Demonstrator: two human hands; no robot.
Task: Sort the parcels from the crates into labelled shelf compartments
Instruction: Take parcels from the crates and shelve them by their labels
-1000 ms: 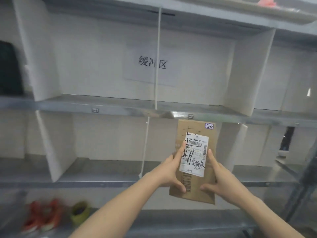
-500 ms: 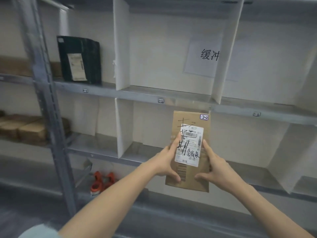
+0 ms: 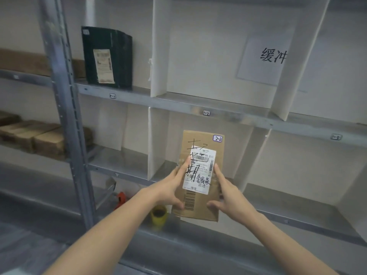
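Brown cardboard parcel [image 3: 200, 175] marked "2-2" stands upright, long axis vertical, gripped at its side edges by left hand [image 3: 168, 187] and right hand [image 3: 230, 195], directly before the second lower-row shelf compartment [image 3: 236, 149].

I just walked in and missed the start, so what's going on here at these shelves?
A person holds a brown parcel upright before a metal shelf, left hand and right hand gripping its sides. Its corner sticker reads 2-2. It is in no compartment yet, held before the row under the 1-2 tag. A black parcel stands one row up.
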